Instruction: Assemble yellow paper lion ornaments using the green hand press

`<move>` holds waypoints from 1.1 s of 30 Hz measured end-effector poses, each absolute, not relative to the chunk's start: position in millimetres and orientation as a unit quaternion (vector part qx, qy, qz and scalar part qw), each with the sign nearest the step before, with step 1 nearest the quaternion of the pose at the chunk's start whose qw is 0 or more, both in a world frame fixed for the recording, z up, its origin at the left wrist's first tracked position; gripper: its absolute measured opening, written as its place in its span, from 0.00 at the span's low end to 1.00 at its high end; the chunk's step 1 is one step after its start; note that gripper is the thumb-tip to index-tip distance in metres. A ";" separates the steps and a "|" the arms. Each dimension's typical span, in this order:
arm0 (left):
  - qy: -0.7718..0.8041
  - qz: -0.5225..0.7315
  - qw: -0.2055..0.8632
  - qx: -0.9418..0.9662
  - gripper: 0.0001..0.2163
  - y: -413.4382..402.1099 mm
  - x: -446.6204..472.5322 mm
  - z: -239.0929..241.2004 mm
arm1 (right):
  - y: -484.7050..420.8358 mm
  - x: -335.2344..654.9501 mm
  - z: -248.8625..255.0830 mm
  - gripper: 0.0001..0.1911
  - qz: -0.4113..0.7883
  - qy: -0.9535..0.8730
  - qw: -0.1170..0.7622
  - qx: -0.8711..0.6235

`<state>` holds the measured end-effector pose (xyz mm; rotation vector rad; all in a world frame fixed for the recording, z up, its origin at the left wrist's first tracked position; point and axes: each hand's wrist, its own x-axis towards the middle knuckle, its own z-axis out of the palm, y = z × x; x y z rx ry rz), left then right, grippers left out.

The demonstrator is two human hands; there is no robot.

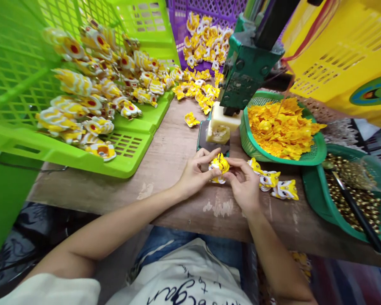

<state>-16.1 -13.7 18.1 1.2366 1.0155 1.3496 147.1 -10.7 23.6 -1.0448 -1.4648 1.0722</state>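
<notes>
Between both hands is a small yellow-and-white plastic animal head (220, 166), held just above the wooden table in front of the press. My left hand (199, 170) grips its left side with thumb and fingers. On the other side, the thumb and fingertips of my right hand (244, 181) close on it as well. Three similar toy heads (269, 180) stand in a row on the table beside my right hand. The green press (250, 63) is right behind the held head, over a cream-coloured block (220, 127).
To the left, a green crate (136, 156) holds many striped toy parts. A purple basket (178, 25) and loose yellow pieces (199, 89) lie behind. At right are a green basket (252, 146) of yellow parts and a green tub (314, 186) of gold beads with a black-handled tool (355, 207).
</notes>
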 end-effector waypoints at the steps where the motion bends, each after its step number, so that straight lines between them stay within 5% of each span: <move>1: 0.422 0.561 0.492 0.515 0.26 -13.7 -16.3 17.7 | -10.9 147.0 22.7 0.10 0.437 -0.612 0.502 -0.426; 19: 0.411 0.578 0.410 0.573 0.26 -16.2 -18.4 17.0 | -13.2 151.0 17.2 0.12 0.330 -0.696 0.515 -0.376; 27: 0.427 0.563 0.471 0.528 0.24 -13.0 -18.9 15.7 | -13.1 150.2 14.9 0.09 0.331 -0.705 0.494 -0.387; 33: 0.416 0.545 0.628 0.367 0.27 -12.6 -9.6 15.0 | -16.4 143.3 16.5 0.15 0.325 -0.663 0.508 -0.442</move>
